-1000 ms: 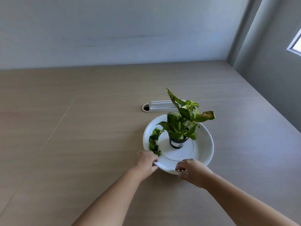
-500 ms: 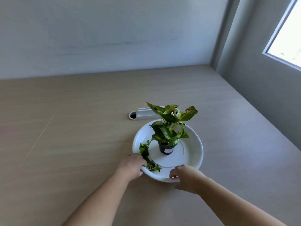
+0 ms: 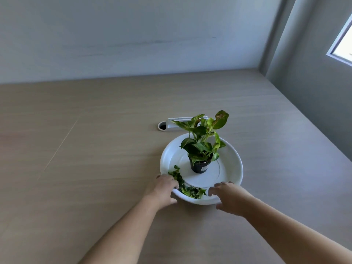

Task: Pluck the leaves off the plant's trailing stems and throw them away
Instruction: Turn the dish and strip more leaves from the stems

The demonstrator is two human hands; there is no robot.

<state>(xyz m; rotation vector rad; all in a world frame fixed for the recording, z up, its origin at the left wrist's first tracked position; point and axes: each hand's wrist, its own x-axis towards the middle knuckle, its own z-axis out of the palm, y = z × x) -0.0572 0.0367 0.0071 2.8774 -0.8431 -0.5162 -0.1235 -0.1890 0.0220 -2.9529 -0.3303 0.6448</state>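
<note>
Plant sits in a small black pot at centre of a white dish, mid-frame, slightly right, on the counter. It stands upright; no long trailing stem visible from this angle.

Plucked leaves lie in a curved strip along the dish's lower-left inner rim, long axis following the rim from left side round to the near edge.

Left hand is at the lower-left rim, fingers curled over the edge w/ tips touching or right beside the leaf pile; can't tell if it grips rim, leaves or both. Right hand is at the near rim, lower centre-right, fingers spread and loosely bent; looks open, resting on or just over the edge, holding nothing visible.

Key relation: leaf pile lies btwn the two hands, much nearer the left, just right of and above its fingertips. Likely the plucking is mostly done and discarding is next. Either left hand scoops the pile or both hands lift the dish; no bin in view.
</note>
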